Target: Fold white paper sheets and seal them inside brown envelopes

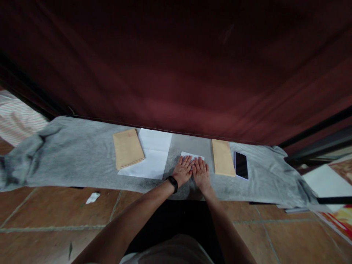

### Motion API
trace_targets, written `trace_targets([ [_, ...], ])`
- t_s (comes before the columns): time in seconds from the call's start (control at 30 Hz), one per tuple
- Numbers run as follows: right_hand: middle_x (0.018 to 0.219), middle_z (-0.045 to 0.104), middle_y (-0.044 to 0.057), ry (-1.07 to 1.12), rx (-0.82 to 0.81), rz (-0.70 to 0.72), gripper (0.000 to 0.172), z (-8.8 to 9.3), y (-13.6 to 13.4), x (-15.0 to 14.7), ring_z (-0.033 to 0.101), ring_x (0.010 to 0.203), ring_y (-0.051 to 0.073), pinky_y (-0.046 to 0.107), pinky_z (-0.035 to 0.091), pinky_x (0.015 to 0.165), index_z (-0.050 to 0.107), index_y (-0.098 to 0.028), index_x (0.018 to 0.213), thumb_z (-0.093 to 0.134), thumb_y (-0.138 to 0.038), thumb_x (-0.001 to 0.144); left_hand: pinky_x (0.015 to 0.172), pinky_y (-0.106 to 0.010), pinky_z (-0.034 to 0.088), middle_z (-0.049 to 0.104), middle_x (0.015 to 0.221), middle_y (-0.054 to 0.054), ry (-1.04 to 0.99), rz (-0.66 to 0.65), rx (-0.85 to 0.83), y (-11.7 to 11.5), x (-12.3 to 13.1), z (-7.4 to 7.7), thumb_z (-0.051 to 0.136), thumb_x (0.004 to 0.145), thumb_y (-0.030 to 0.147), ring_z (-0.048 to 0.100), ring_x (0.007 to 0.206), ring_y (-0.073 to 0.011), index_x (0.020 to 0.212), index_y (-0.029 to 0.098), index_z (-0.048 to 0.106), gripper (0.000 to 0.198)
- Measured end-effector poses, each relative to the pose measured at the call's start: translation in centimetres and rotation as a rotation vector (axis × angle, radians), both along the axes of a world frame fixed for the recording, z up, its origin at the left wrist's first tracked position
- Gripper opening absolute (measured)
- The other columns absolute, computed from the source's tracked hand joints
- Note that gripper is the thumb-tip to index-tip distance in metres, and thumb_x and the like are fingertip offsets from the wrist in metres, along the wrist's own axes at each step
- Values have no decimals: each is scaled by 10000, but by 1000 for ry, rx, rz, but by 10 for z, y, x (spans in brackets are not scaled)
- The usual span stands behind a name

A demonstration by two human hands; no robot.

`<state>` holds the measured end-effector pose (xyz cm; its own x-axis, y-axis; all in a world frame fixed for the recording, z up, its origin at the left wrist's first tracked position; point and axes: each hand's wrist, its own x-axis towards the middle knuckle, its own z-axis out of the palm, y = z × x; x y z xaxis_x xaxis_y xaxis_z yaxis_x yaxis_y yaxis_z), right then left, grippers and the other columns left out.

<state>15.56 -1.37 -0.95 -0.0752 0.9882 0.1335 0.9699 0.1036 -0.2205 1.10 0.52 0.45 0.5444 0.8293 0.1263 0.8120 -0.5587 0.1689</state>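
Observation:
A small white sheet of paper, seemingly folded (189, 154), lies on the grey cloth (82, 157), mostly covered by my hands. My left hand (183, 170), with a black band on its wrist, rests flat on it, fingers stretched out. Beside it my right hand (201, 173) also presses flat with straight fingers, the two nearly touching. To the left lie larger white sheets (156, 154), partly under a stack of brown envelopes (128, 148). Right of my hands is another brown envelope stack (223, 157).
A phone (241, 165) with a dark screen lies right of the envelopes. A dark red fabric wall (176, 88) rises behind the cloth-covered surface. Below are brown floor tiles (60, 209) with a crumpled white scrap (92, 198). White paper (327, 181) sits at the far right.

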Motion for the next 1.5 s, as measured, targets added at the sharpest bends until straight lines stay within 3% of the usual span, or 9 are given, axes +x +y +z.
trace_targets([
  [0.17,1617,273,135,-34,6,21,527,-1,-2,2,221,1501,280,524,157,1190,370,-175,1530,297,-312,1027,1216,-521,162,343,1597,-120,-12,-9,-5,-2,-2,4,365,1001,339,276,1490,-253,1484,161,426,519],
  [0.5,1617,270,159,-139,59,-13,522,-1,1,9,319,1455,325,522,232,1158,358,-216,1538,356,-341,1031,1223,-486,168,320,1607,-122,-2,-10,9,-6,-3,8,313,1029,382,242,1503,-244,1494,144,402,530],
  [0.7,1597,309,187,-192,137,-40,522,-4,1,5,376,1418,331,515,271,1135,372,-217,1532,379,-360,1030,1222,-470,199,326,1601,-141,-61,111,42,-12,-12,-4,360,1003,510,255,1500,-260,1511,140,378,628],
  [0.9,1583,351,170,-185,185,-49,527,-7,1,5,371,1419,316,512,270,1136,365,-213,1535,382,-367,1031,1223,-477,214,387,1557,-196,-67,243,84,-20,-15,-3,365,1001,417,300,1480,-282,1478,37,397,611],
  [1.0,1585,344,176,-187,196,-40,530,-8,2,5,369,1419,318,514,261,1137,367,-211,1534,390,-372,1030,1224,-482,206,458,1505,-216,-59,270,84,-12,-10,4,346,1003,355,351,1455,-291,1448,15,435,567],
  [1.1,1574,360,185,-180,217,-52,533,-10,3,5,390,1404,329,520,269,1128,373,-214,1531,400,-384,1028,1225,-492,193,426,1537,-185,-64,238,85,2,-3,6,338,1005,329,329,1466,-288,1466,62,432,541],
  [1.2,1567,374,183,-170,238,-65,534,-11,3,4,406,1391,331,521,278,1121,367,-221,1535,401,-385,1027,1223,-500,181,356,1587,-139,-67,224,84,14,-1,2,327,1011,337,274,1491,-280,1496,121,407,537],
  [1.5,1584,348,168,-131,222,-66,540,-14,4,4,398,1401,321,523,256,1137,351,-228,1541,396,-385,1027,1229,-442,177,331,1594,-147,-33,312,69,19,-8,-10,299,1018,386,237,1506,-250,1526,61,332,604],
])
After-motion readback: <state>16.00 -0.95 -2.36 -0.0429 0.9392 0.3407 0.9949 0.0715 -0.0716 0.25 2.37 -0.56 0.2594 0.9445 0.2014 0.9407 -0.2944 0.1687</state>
